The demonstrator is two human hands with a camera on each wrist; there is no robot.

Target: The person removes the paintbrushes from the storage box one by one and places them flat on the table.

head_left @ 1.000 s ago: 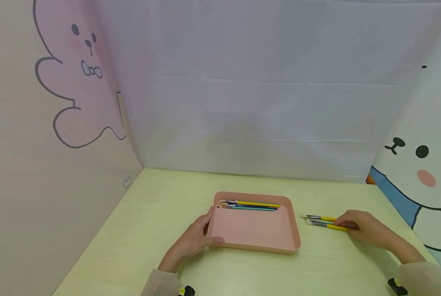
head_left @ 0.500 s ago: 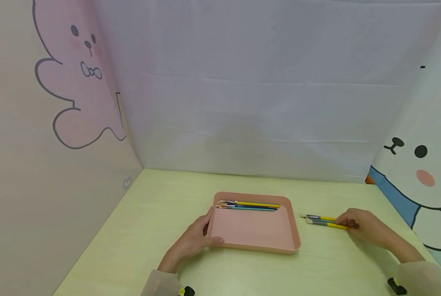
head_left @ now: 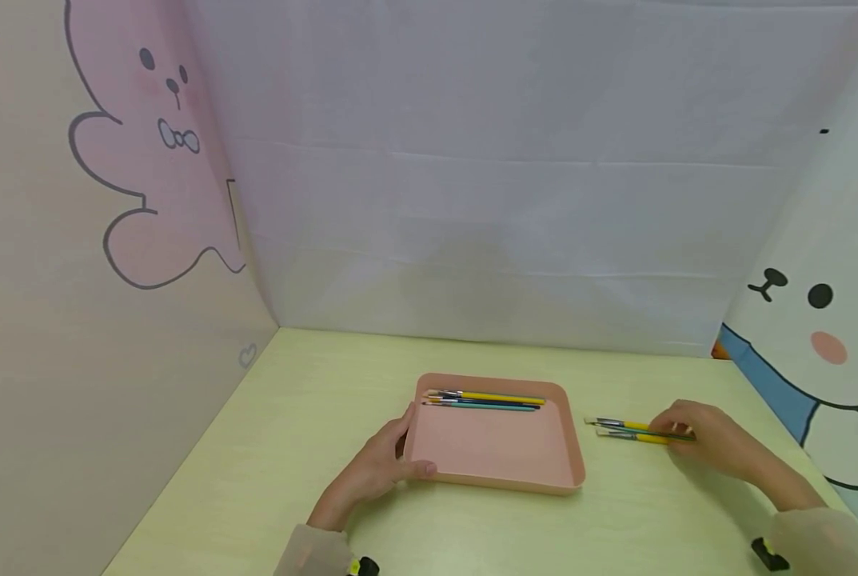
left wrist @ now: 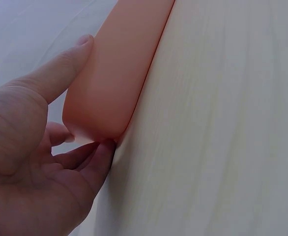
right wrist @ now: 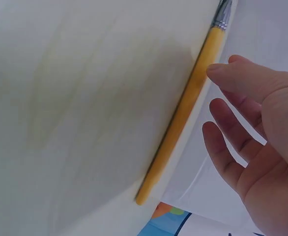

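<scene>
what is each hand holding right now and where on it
The left hand grips the pink tray at its near left corner. The right hand holds nothing, open beside the yellow brushes.

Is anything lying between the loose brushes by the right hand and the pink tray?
Nothing visible does. The loose brushes lie on bare table just right of the pink tray, with only open tabletop between. The right hand sits at their handle ends; the left hand holds the tray's opposite side.

The table's (head_left: 313,416) left half is left open up to the left panel (head_left: 76,360). The middle is blocked by the tray (head_left: 572,472); loose brushes (head_left: 619,430) lie toward the right edge.
</scene>
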